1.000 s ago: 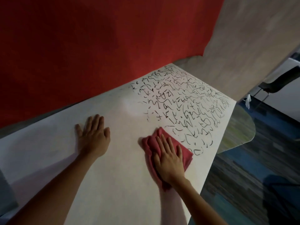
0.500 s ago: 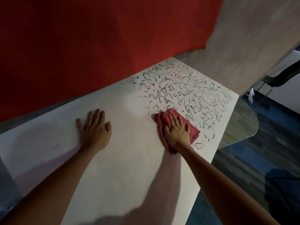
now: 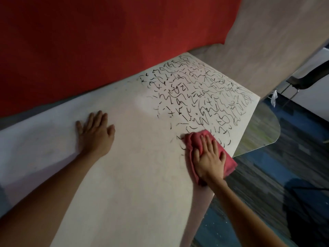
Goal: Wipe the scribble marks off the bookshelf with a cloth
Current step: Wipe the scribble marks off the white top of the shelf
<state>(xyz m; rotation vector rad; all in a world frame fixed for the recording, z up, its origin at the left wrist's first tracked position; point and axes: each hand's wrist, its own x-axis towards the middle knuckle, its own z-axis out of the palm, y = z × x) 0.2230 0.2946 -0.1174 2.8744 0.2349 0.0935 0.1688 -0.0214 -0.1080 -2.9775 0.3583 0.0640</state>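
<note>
red cloth [image 3: 229,166], black scribbles [image 3: 199,97], white shelf [image 3: 135,175]

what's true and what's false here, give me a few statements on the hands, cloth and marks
1. The right hand presses flat on the cloth. True.
2. The cloth is blue. False: it is red.
3. The left hand holds a pen. False: it rests flat on the shelf, holding nothing.
4. Marks cover the shelf's far right part. True.
5. The cloth lies wholly on the shelf. False: one corner hangs past the edge.
</note>
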